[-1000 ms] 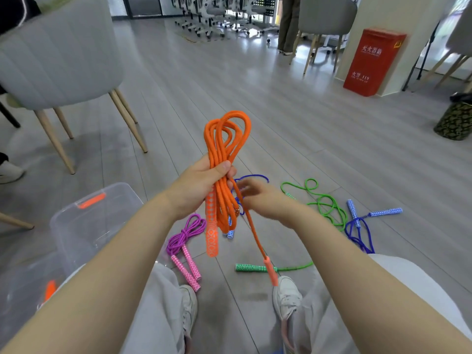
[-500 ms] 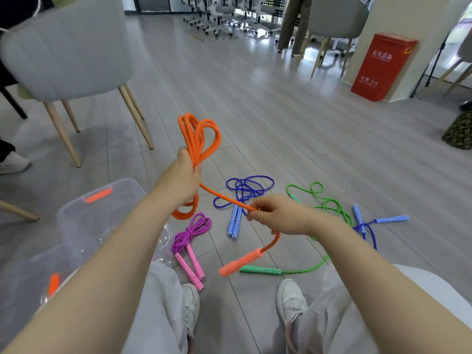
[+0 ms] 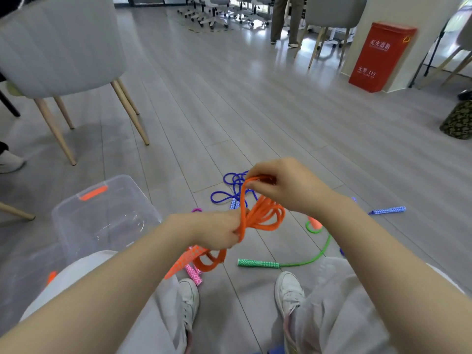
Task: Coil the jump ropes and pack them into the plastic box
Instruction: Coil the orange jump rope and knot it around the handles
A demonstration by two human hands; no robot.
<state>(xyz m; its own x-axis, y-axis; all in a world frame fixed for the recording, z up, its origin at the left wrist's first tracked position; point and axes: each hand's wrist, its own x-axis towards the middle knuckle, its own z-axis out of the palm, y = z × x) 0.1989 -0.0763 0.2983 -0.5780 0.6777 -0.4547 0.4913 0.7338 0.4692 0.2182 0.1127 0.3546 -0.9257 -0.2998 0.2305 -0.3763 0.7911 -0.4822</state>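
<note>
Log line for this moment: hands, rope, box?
left hand: grips orange rope bundle | right hand: pinches a strand above it | plastic box: on floor, holds no rope

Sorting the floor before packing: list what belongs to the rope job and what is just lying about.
Job: orange rope held by left hand and right hand; blue rope; green rope; pink rope; plastic box.

Lying about: grey chair; red bin.

Orange jump rope (image 3: 265, 215) coiled in hand, clear plastic box (image 3: 102, 215) left
</note>
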